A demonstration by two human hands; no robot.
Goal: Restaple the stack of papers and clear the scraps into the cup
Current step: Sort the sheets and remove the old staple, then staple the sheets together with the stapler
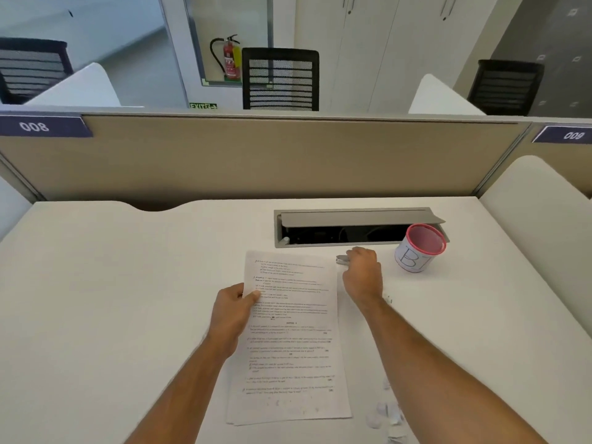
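Currently —
left hand (235,312): pinches paper stack (291,341) at its 9 o'clock edge
right hand (363,273): fingers curled on stapler (342,259), 1 o'clock of stack
scraps (386,415): 5 o'clock
cup (419,248): 2 o'clock

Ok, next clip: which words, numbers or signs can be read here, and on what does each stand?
"008": left partition label.
"009": right partition label.
"EXIT": green sign behind the partition.
"BI", hand-drawn, possibly cut off: cup.
Printed text on the stack of papers: too small to read.
Fire extinguisher label: too blurred to read.
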